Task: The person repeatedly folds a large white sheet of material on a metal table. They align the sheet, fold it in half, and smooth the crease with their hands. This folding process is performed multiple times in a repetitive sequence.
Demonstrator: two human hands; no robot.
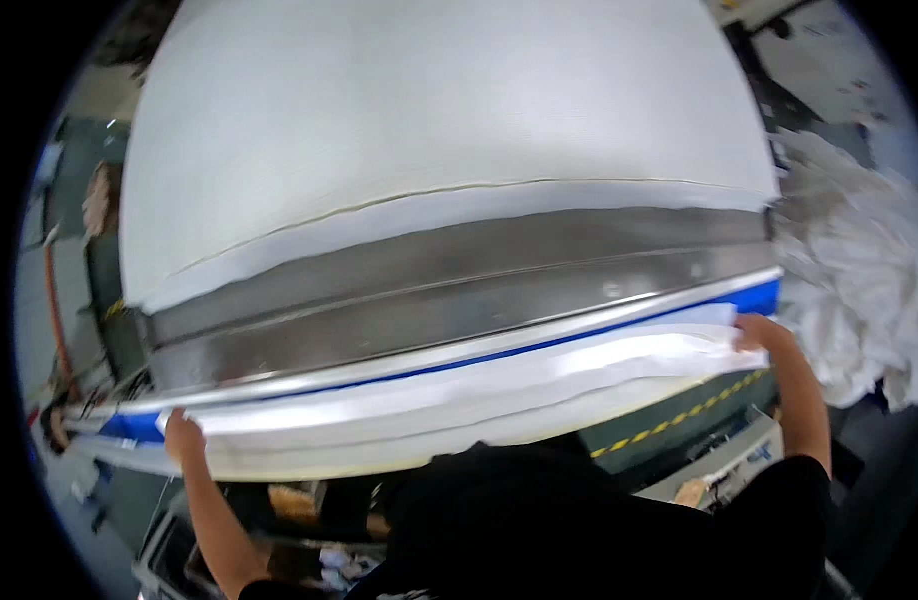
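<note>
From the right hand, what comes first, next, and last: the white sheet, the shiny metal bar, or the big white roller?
1. White sheet: right hand grips its corner.
2. Shiny metal bar: just beyond the sheet.
3. Big white roller: behind the bar, farthest.

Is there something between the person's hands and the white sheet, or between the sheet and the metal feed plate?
Nothing visible. Left hand and right hand already grip the white sheet, directly before the metal plate.

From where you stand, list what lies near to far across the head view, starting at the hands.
White sheet edge held by left hand and right hand → blue strip → metal bar → white cloth bed.
</note>
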